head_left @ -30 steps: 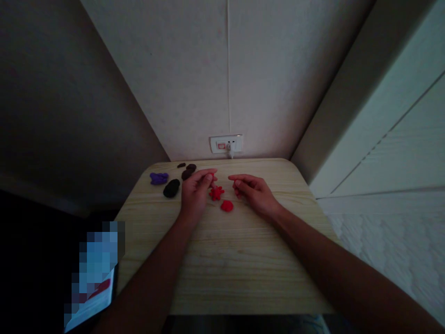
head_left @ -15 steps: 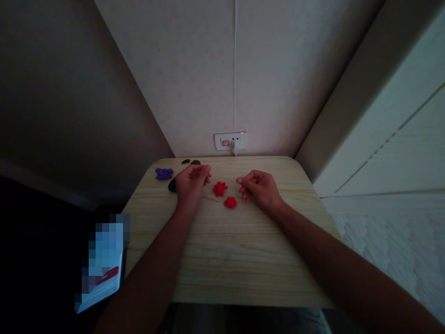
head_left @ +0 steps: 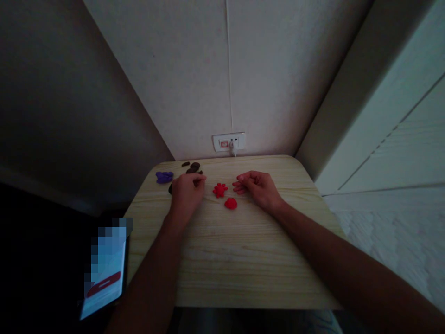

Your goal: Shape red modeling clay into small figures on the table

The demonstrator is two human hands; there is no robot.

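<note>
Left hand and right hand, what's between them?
The head view shows a spiky red clay piece and a red lump between the left hand and right hand.

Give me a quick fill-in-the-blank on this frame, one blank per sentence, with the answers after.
Between the left hand and the right hand lie two clay pieces coloured ____.
The spiky piece sits nearer the ____ than the rounded piece.
The purple clay lump lies nearest the ____ hand.

Answers: red; wall; left.
</note>
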